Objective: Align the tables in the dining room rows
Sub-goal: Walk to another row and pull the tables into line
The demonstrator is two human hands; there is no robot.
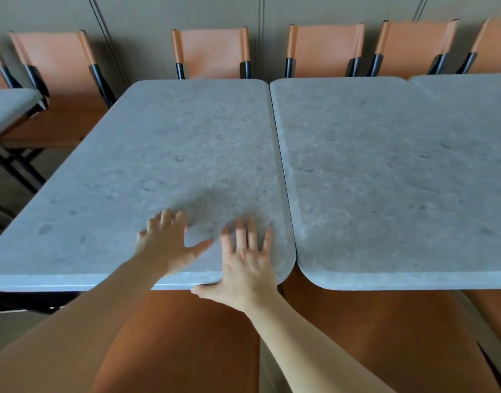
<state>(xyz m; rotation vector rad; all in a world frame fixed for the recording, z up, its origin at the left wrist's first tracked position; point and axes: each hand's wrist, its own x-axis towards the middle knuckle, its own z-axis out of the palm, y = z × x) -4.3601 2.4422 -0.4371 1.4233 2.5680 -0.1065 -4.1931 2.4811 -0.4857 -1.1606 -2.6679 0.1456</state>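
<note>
Both hands are lying flat and spread on the near right corner of the left desk [158,154]: left hand [167,242], right hand [245,265] (thumb hooking the edge). Pushing evenly should be keeping its seam with the right desk [399,171] parallel.

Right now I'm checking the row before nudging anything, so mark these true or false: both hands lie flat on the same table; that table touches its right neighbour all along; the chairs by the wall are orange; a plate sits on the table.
1. Both hands lie flat on the same table: true. The left hand and right hand rest with spread fingers on the left grey table.
2. It touches its right neighbour all along: false. A narrow gap runs between it and the right table.
3. The wall chairs are orange: true, as on the middle chair.
4. A plate sits on it: false; none shows.
</note>
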